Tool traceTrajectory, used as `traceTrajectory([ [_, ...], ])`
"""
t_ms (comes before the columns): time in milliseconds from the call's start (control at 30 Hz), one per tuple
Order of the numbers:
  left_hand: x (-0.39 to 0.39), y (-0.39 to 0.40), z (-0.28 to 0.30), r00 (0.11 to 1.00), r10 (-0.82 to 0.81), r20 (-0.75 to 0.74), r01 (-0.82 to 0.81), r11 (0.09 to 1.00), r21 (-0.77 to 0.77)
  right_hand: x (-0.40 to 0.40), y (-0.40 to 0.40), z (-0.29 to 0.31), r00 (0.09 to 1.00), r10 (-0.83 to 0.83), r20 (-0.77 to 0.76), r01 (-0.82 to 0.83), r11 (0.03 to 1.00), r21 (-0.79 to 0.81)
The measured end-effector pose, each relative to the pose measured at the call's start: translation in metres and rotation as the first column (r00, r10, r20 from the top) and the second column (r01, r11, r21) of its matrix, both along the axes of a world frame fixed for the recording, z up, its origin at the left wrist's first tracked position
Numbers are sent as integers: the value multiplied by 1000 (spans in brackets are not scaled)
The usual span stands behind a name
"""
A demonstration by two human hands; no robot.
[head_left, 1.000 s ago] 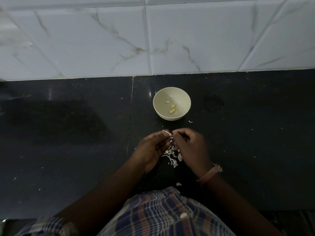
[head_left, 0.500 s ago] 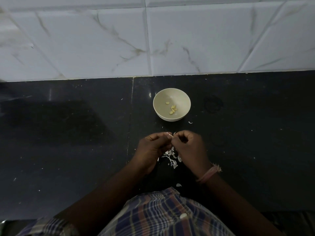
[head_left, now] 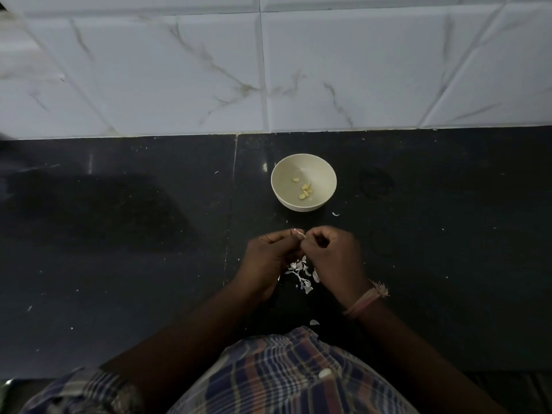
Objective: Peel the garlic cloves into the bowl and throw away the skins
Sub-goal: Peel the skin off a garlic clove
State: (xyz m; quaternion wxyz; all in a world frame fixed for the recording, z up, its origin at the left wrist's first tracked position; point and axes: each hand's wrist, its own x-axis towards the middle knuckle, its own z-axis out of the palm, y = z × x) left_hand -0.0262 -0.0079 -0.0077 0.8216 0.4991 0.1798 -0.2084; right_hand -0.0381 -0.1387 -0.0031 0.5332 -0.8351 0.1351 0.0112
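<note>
Peeling under way in the head view: left hand (head_left: 265,258) and right hand (head_left: 334,258) brought together above the dark tabletop (head_left: 119,264), fingers (head_left: 313,234) of both curled inward and meeting at a small pale garlic clove (head_left: 299,233), pinched between the tips. Only a sliver of clove showing; impossible to tell how much skin remains on it.

Sitting just beyond the hands, a cream bowl (head_left: 325,171) with a few peeled cloves (head_left: 305,190) lying near its bottom. Directly beneath the hands, a loose heap of white skins (head_left: 301,274); stray flakes near the bowl's base (head_left: 336,214) and close to the plaid shirt (head_left: 314,322). Tiled wall (head_left: 298,70) behind.

Judging the risks:
- Slipping out of the pinch, since a small clove held only at the tips may pop free under a hard pull and roll across the tabletop or over its near edge.
- Carrying skin into the bowl, since papery bits cling to fingers and the bowl stands close.
- Scattering further, since light flakes drift with any sweep of a wrist, making the final gathering slower.
- Missing specks, since poor light hides small pieces on the dark surface when clearing up.
</note>
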Motion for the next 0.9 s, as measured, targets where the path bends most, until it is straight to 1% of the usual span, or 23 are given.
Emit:
traceTrajectory([
  [133,1,1,1,1000,-9,-2,9,1000,-6,1,1,1,1000,11,-11,-11,1000,-22],
  [300,4,2,0,999,-29,38,28,999,38,3,2,-2,1000,28,-6,-28,998,-58],
  [367,5,2,0,999,-32,43,31,999,40,4,2,-1,999,32,-2,-32,998,-46],
  [467,11,5,-2,999,-42,2,41,999,17,6,-2,5,999,39,-27,-39,999,17],
  [567,15,6,-3,995,-26,-100,23,999,-38,5,-3,9,997,19,-78,-5,984,177],
  [633,14,6,-2,992,-24,-126,15,997,-78,3,-4,10,994,11,-105,19,961,278],
  [733,12,7,-2,990,-12,-139,-3,995,-103,1,-5,7,993,22,-117,22,931,363],
  [800,10,9,-2,990,-12,-143,-5,994,-112,0,-6,6,993,40,-108,4,927,375],
  [900,7,10,-4,990,-8,-139,-7,994,-107,-3,-7,3,994,59,-90,-26,942,335],
])
